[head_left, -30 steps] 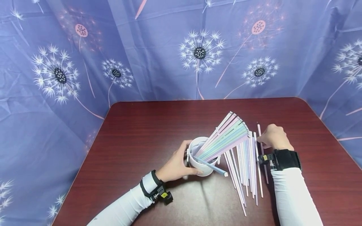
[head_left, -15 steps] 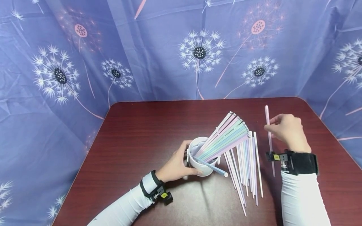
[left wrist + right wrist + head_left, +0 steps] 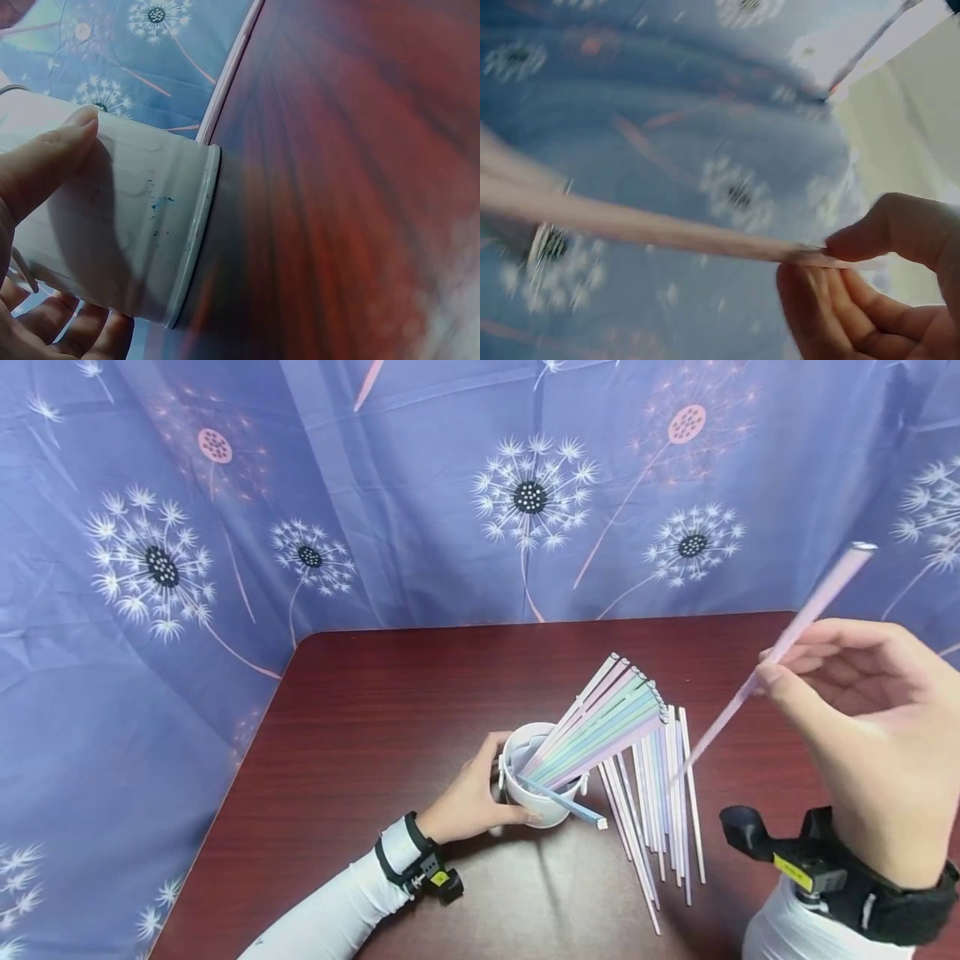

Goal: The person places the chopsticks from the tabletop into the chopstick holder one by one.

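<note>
Pink stick (image 3: 810, 612), head view: pinched by right hand (image 3: 881, 722), held in air toward two o'clock of white bucket (image 3: 551, 814), neither set down nor bucketed. Bundle of pastel sticks (image 3: 596, 725) already lodged in bucket, tipped toward two; blue stick (image 3: 572, 806) tipped toward four. Loose sticks (image 3: 663, 802) left on table (image 3: 390, 693) at four o'clock; work judged midway. Left wrist view: bucket gripped by left hand (image 3: 34, 195) at nine o'clock. Right wrist view: stick pinched between thumb and fingers, blurred.
</note>
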Demonstrator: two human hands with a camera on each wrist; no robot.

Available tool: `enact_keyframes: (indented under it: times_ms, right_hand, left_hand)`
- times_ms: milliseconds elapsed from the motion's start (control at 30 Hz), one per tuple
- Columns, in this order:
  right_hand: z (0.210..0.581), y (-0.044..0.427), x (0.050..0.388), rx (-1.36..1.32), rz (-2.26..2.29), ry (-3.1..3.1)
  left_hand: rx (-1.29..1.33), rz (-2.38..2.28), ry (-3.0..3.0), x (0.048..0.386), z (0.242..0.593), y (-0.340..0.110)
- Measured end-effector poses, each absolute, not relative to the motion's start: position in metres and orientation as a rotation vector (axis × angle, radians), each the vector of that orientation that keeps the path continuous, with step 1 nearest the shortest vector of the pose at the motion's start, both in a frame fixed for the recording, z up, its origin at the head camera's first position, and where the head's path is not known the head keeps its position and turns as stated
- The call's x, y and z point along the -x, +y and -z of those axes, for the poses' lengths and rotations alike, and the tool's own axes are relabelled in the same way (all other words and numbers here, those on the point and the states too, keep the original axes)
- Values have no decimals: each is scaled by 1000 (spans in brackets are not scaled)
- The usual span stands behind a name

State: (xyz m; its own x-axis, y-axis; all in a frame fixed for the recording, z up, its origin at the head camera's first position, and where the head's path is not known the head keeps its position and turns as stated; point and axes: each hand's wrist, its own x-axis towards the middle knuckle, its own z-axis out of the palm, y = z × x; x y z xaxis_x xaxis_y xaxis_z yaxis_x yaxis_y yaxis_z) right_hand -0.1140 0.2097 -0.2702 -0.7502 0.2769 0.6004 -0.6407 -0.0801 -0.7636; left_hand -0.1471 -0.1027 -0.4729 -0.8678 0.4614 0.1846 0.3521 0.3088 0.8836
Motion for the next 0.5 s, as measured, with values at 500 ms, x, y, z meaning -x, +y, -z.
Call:
enact_keyframes:
  times_ms: [500]
  right_hand:
    - [277, 131, 124, -644, -1530, -1953]
  left_hand:
    - [-783, -1620, 2454, 148, 474, -103]
